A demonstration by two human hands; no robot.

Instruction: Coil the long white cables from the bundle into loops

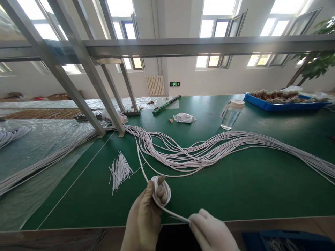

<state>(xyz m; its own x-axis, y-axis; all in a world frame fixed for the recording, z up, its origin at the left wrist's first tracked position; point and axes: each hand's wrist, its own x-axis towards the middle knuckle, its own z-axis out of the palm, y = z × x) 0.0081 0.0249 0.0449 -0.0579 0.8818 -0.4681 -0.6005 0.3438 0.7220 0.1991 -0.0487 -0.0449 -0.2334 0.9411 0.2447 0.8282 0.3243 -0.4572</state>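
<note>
Here, starting at the left, clear plastic sheeting covers part of the green table, with a heap of short white ties beside it. My gloved left hand is curled, fingers wound round by a small coil of white cord. I judge the winding step is in hand; the next turn calls for steady tension. My right hand pinches the cord's free end. Beyond lie the long cable bundle, a clear jar and a blue tray under bright windows.
</note>
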